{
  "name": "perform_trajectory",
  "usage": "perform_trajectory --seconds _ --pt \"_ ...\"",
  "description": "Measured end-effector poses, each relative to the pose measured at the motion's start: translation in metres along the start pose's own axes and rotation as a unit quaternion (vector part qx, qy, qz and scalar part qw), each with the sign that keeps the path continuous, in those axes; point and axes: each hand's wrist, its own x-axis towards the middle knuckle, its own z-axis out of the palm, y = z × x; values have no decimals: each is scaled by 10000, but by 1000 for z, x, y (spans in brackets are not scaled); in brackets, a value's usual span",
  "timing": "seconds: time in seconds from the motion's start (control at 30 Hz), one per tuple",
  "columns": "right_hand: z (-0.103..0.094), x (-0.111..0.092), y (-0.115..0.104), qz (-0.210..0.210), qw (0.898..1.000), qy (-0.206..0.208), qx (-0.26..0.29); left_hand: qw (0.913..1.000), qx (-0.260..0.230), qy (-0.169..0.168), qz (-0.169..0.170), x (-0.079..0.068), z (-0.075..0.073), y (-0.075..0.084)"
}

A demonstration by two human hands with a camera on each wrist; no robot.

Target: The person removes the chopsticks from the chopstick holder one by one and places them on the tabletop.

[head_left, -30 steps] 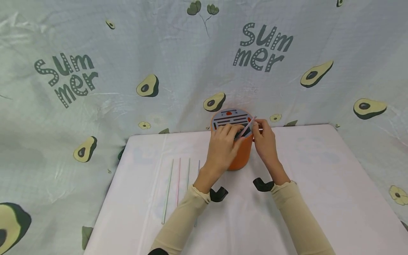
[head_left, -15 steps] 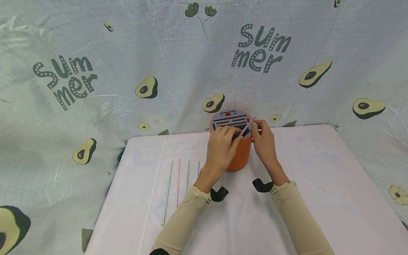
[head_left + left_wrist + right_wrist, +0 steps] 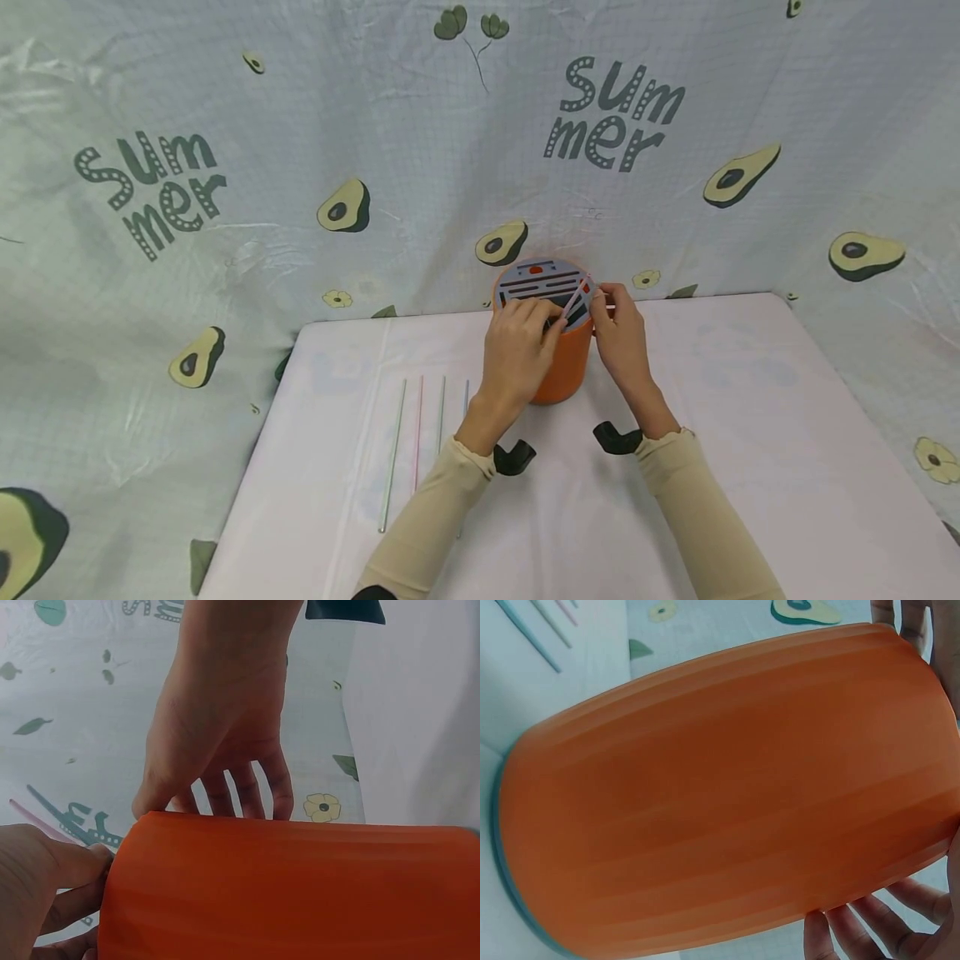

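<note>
An orange knife-block-like holder (image 3: pixel 561 367) stands upright at the back of the table, its grey top (image 3: pixel 543 275) cut with several slots. At the near edge of that top, my left hand (image 3: pixel 517 342) pinches thin straw-like sticks (image 3: pixel 576 296). In the left wrist view a pink stick (image 3: pixel 37 821) and a bluish one (image 3: pixel 67 814) rise past its fingertips. My right hand (image 3: pixel 621 333) grips the holder's right side by the rim, with fingertips (image 3: pixel 817 937) against the wall. The lower ends of the held sticks are hidden behind the left hand.
Left of the holder, several thin coloured sticks lie side by side, including a green stick (image 3: pixel 392 458) and a pink stick (image 3: pixel 419 425); the left forearm covers part of them. A white table (image 3: pixel 750 467) meets a printed avocado curtain (image 3: pixel 420 125) behind the holder.
The tips of the sticks have shifted left, away from the right fingers, and now look like two thin lines. My left fingers have moved slightly left; the right hand keeps its place.
</note>
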Motion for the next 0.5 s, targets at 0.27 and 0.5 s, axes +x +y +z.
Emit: perform_trajectory --seconds 0.27,0.5 --pt "2 -1 2 -164 9998 53 21 9999 -20 86 56 -2 -3 -2" --pt "3 -1 3 -162 9998 66 -4 9992 -223 282 171 0 -9 -1"
